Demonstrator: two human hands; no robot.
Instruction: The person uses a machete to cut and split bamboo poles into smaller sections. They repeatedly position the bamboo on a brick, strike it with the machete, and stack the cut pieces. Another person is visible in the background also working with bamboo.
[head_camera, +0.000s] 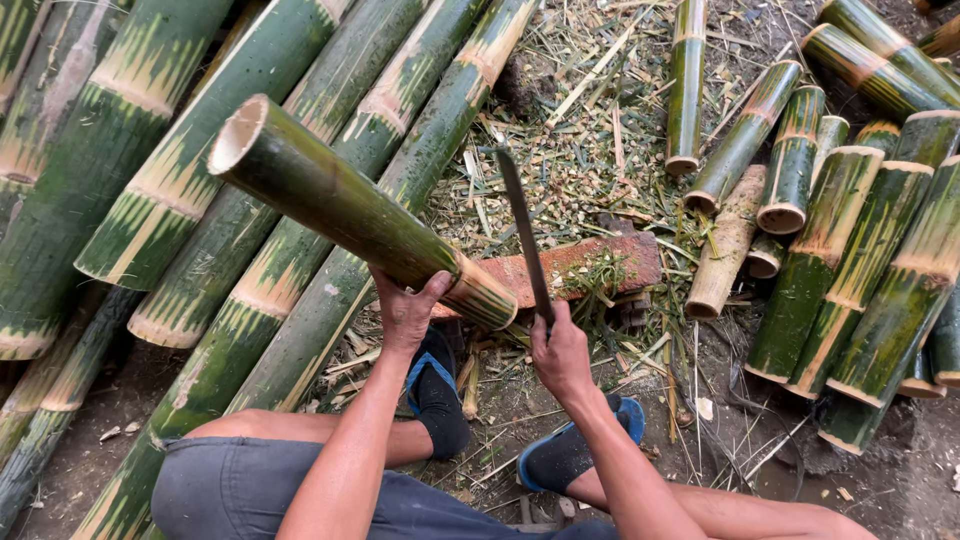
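Note:
My left hand grips a short green bamboo section from below, near its lower node. The section tilts up to the left with its hollow cut end facing up-left. Its lower end rests near a reddish wooden block on the ground. My right hand holds the handle of a long dark machete, whose blade points up and away, just right of the bamboo's lower end. My feet in blue sandals sit below the hands.
Long green bamboo poles lie slanted at the left. A pile of cut bamboo sections fills the right side. Chips and shavings cover the dirt ground in the middle.

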